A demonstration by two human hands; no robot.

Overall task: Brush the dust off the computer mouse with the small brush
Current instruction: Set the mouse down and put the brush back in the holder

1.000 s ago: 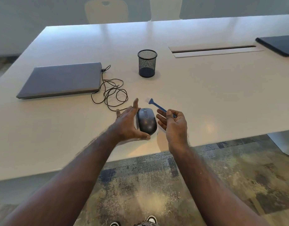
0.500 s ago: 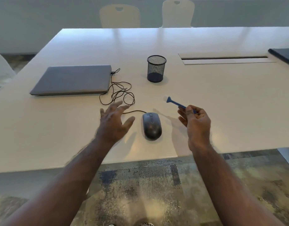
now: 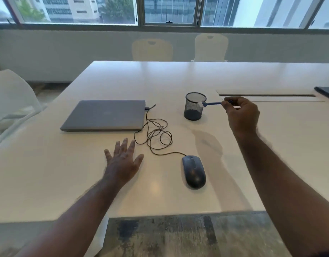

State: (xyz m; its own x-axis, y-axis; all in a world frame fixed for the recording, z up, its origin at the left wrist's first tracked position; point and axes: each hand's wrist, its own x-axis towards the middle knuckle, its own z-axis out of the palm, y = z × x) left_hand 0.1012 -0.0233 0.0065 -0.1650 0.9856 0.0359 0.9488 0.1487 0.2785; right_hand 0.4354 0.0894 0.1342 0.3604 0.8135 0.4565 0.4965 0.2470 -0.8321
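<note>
A dark grey wired computer mouse (image 3: 193, 171) lies alone on the white table (image 3: 271, 138) near its front edge. My right hand (image 3: 241, 114) is raised far behind the mouse and pinches the handle of a small blue brush (image 3: 211, 103). The brush's white bristle tip sits at the rim of a black mesh pen cup (image 3: 194, 106). My left hand (image 3: 122, 160) is spread flat with fingers apart, to the left of the mouse and well away from it, holding nothing.
A closed grey laptop (image 3: 106, 115) lies at the left, with the mouse's tangled cable (image 3: 154, 138) running to it. A cable slot (image 3: 267, 95) and a dark laptop corner (image 3: 326, 92) are at the right. White chairs stand behind and to the left.
My right hand carried the brush up and away from the mouse to the pen cup's rim. My left hand let go of the mouse and moved off to the left, flat over the table.
</note>
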